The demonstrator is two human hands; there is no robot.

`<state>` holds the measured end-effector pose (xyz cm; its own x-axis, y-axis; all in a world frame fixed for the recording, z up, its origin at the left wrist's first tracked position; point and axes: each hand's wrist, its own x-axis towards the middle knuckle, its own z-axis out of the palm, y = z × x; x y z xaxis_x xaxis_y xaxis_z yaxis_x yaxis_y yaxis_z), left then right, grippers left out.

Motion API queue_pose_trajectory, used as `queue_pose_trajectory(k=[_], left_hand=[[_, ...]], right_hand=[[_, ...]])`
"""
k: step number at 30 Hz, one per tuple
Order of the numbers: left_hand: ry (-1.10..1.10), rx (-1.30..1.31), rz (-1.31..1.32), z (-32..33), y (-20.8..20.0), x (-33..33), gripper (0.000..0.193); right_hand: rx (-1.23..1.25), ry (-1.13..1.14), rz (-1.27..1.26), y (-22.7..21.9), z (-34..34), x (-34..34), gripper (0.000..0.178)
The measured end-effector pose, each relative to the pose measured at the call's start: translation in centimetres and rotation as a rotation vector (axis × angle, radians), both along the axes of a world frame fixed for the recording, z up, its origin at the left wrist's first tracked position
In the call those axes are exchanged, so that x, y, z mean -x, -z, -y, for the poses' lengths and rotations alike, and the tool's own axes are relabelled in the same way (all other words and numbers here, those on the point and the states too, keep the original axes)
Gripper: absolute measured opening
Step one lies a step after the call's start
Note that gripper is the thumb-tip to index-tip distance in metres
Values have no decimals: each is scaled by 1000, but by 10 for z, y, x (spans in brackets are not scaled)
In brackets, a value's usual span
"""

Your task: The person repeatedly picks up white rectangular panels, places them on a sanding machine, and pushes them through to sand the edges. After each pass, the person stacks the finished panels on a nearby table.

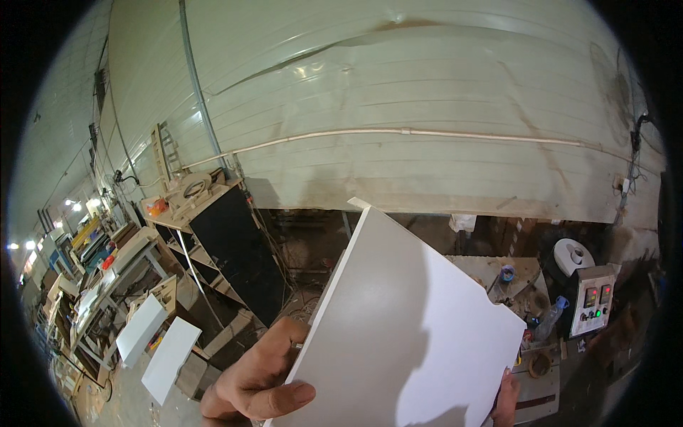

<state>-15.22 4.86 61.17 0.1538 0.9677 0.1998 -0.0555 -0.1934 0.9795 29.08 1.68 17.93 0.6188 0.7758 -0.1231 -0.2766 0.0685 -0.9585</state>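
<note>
White laminated panel point(427, 334) is held tilted in front of the person, between both hands, with its broad face toward the viewer. A pale strip point(358, 203) projects past its top corner; a curved notch is cut in the right edge. The left hand point(252, 373) clasps the left edge, thumb laid on the face and fingers wrapped round behind. The right hand point(506, 398) touches the lower right edge; the panel hides most of it, so I cannot tell how far its fingers close. To the right of the panel stand a control box point(592, 306) with lit displays, a white round housing point(573, 255) behind it and a clear plastic bottle point(549, 322) beside it. To the left stands a black-sided cabinet point(235, 249), with two white boards point(171, 359) lying near it.
</note>
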Motion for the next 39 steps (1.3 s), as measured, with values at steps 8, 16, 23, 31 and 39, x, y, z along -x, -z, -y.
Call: queue_pose_trajectory(k=[8, 16, 23, 31, 39], left_hand=[[-66, 6, -20, 0, 4, 5, 46], [-212, -287, 90, -29, 26, 3, 40], [165, -336, 158, -62, 33, 30, 60], [393, -176, 273, -95, 41, 62, 86], [178, -255, 468, -162, 101, 73, 69]], right_hand=[[-18, 7, 68, -8, 3, 11, 56], [-30, 9, -52, -66, 34, 3, 55], [-198, 119, -154, -119, 64, -1, 50], [-244, 123, -137, -166, 102, -8, 50], [-479, -118, 176, -191, 137, -29, 65]])
